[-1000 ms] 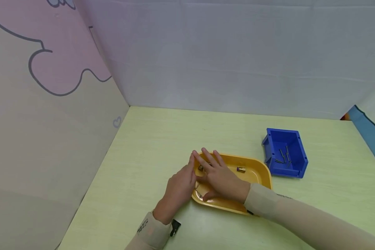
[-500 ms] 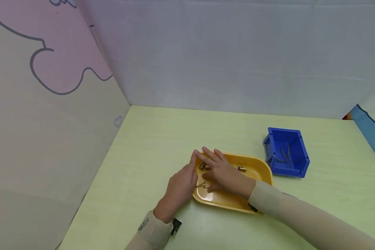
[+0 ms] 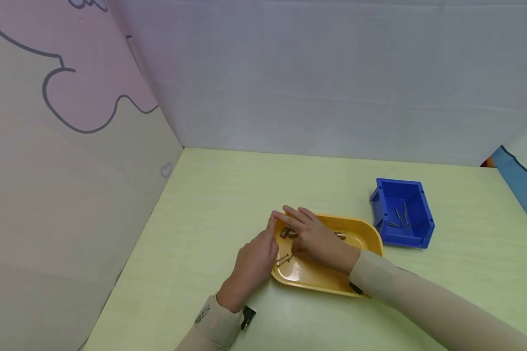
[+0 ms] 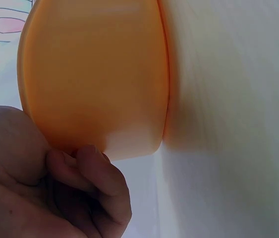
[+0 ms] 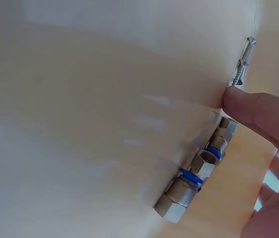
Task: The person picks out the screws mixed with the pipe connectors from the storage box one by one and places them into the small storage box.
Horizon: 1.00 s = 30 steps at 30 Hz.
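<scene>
In the head view my left hand (image 3: pixel 253 258) grips the left end of a yellow tray (image 3: pixel 320 287). The left wrist view has its fingers (image 4: pixel 104 173) curled against the tray's outer wall (image 4: pixel 99 74). My right hand (image 3: pixel 322 246) reaches down into the tray, thumb and forefinger brought together on a screw (image 3: pixel 291 257), the other fingers spread toward the far rim. More small screws (image 3: pixel 282 261) lie beside it. In the right wrist view the thumb (image 5: pixel 243 101) is right at a screw's end (image 5: pixel 238 77); metal pipe fittings (image 5: pixel 179 193) with blue rings lie below it.
A blue bin (image 3: pixel 401 241) with several screws (image 3: pixel 401 219) in it stands right of the tray on the pale table (image 3: pixel 228 190). A dark fitting (image 3: pixel 284 232) and a brass fitting (image 3: pixel 340 236) lie in the tray. Walls rise behind and at left.
My right hand's thumb and forefinger have drawn together from a spread pose and shifted slightly right, uncovering the screws at the tray's left end. The left hand stays on the tray.
</scene>
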Available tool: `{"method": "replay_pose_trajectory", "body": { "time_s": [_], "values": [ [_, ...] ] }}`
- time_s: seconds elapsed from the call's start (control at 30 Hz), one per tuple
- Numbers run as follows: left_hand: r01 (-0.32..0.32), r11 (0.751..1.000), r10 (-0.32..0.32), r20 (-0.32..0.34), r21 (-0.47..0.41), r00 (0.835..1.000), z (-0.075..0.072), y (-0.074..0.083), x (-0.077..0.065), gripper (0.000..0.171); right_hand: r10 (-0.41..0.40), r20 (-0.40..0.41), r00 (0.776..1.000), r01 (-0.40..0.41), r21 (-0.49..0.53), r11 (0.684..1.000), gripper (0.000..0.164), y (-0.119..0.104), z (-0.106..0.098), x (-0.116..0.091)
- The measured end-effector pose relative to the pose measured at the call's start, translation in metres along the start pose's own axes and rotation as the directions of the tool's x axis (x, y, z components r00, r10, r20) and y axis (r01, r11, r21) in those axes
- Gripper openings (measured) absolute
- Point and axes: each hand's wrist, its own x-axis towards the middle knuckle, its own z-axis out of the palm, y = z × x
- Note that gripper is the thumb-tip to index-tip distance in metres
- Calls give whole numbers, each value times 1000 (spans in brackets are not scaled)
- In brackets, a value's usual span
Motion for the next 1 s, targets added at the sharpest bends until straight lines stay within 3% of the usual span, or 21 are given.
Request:
{"method": "replay_pose_trajectory", "body": {
  "time_s": [0.27, 0.43, 0.57, 0.73, 1.0],
  "values": [
    [2, 1000, -2, 3, -10, 1000, 1, -1, 0, 57, -8, -46, 999, 4, -93, 996, 11, 1, 4, 4],
    [6, 1000, -6, 18, -6, 1000, 3, -2, 0, 59, -23, -99, 995, 15, -82, 996, 6, 0, -1, 7],
    [13, 1000, -13, 29, -4, 999, 3, -1, -1, 61, -9, -103, 995, 3, -62, 998, 8, 0, -10, 8],
    [10, 1000, -10, 25, -12, 1000, 2, -1, -1, 61, 64, -100, 993, -67, -22, 998, 10, -1, -26, 5],
    [-5, 1000, 5, 12, -16, 1000, 1, -3, 0, 61, 138, -154, 978, -138, 10, 990, 17, 5, -58, -5]
  ]
}}
